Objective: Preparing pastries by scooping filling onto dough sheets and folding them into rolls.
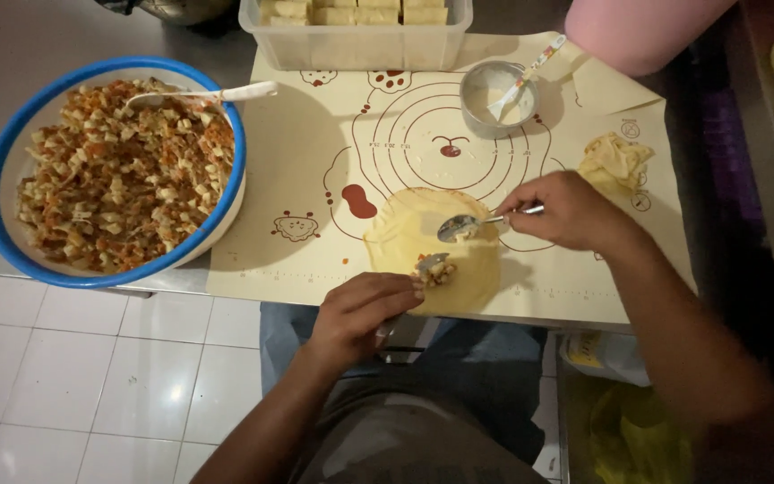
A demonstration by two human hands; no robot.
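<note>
Right hand (566, 211) grips a spoon (472, 224) over the round wrapper (423, 224) on the mat (297, 161); left hand (365, 309) pinches filling (437, 269) (near edge). Keep filling compact, centred.

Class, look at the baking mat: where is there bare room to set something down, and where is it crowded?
Bare mat lies between the blue-rimmed bowl and the round wrapper. A smaller patch lies between the small metal cup and the wrapper. It is crowded at the near edge, where the left hand and right hand work with spoons.
</note>
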